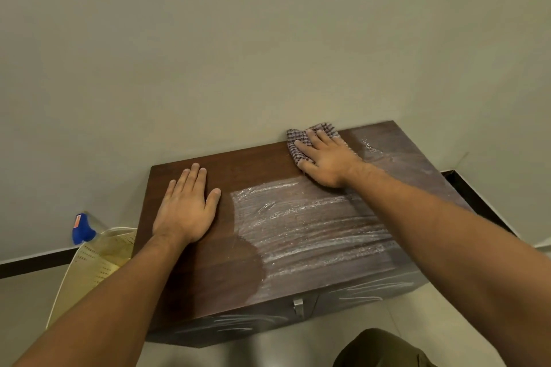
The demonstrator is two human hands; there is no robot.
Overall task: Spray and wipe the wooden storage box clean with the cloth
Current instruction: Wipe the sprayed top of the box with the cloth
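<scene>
The cloth (301, 140), checked in dark purple and white, lies bunched at the back edge of the chest (253, 164), close against the wall (268, 39), pressed flat under the right hand (326, 158). The chest is dark brown wood with a metal latch (298, 305) on its front; whitish wet streaks cover the right part of its top

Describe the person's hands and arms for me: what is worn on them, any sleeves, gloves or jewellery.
The left hand and right hand are both bare: no gloves, no rings, no watch or bracelet. No sleeve or cuff comes into view anywhere up to the picture's edge. The nails look short and unpainted. No marks or tattoos show.
</scene>
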